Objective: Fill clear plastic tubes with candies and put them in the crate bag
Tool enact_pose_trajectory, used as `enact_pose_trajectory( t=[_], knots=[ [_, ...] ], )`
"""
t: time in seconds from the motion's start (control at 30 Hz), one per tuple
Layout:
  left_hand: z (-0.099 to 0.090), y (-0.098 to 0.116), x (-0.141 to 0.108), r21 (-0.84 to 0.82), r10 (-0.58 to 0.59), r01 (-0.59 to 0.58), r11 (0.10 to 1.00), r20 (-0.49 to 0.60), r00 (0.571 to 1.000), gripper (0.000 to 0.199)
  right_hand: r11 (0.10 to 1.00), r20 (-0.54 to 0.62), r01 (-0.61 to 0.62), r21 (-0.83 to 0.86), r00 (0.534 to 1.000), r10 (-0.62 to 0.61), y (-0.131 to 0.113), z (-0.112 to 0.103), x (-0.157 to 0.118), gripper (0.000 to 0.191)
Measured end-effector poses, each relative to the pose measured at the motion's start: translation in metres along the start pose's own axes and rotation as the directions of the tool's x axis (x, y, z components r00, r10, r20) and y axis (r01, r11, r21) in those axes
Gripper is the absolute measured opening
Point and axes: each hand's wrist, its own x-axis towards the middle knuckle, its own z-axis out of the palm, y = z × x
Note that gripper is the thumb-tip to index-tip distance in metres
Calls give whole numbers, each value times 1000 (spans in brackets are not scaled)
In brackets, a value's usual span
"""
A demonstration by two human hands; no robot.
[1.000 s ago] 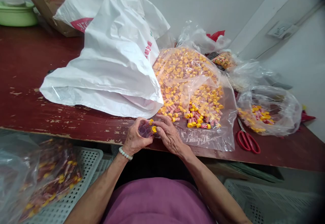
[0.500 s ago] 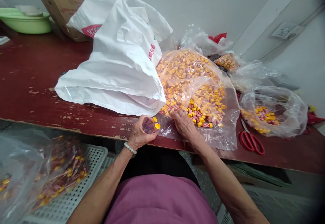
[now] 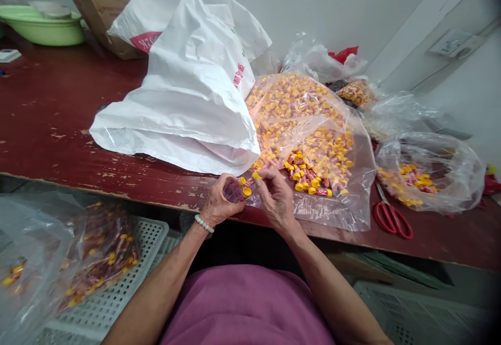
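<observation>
My left hand [image 3: 219,200], a pale bead bracelet at its wrist, is closed around a see-through plastic holder [image 3: 232,192]. A couple of yellow-capped pieces stand at the holder's right side. Close by, my right hand [image 3: 278,199] pinches a small yellow-capped tube [image 3: 257,175] between thumb and fingers; its body is partly hidden. Behind both hands lies a large clear plastic bag [image 3: 332,214] full of such tubes. Several loose yellow-capped tubes [image 3: 303,174], with red-and-white bodies, show at its mouth.
A white woven sack [image 3: 188,99] stands on the worn red table [image 3: 50,120]. To the right are red-handled scissors [image 3: 393,221] and an open clear bag [image 3: 454,162] with more tubes. A white perforated crate [image 3: 148,240] sits low at the left, below the table edge.
My right hand has drawn back from the loose tubes toward my left hand and turned upward, now with a yellow-capped tube in its fingers. My left hand keeps its grip on the holder.
</observation>
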Motion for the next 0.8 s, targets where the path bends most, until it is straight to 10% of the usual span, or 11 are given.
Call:
enact_pose_trajectory(
  t=[0.23, 0.43, 0.6, 0.8],
  knots=[
    [0, -2, 1, -60, -27, 31, 998, 57, 998, 40, 921, 275, 287, -264, 937, -213, -1, 8, 9, 16],
    [-2, 0, 1, -29, -18, 18, 999, 21, 1000, 40, 902, 333, 276, -332, 929, -161, -9, 5, -1, 23],
    [2, -4, 0, -24, -10, 10, 1000, -8, 1000, 44, 889, 140, 194, -415, 979, -148, 8, -25, -9, 21],
    [3, -4, 2, -21, -1, 0, 1000, -28, 1000, 45, 595, 167, 158, -788, 985, -40, 55, -47, 29, 22]
  ],
)
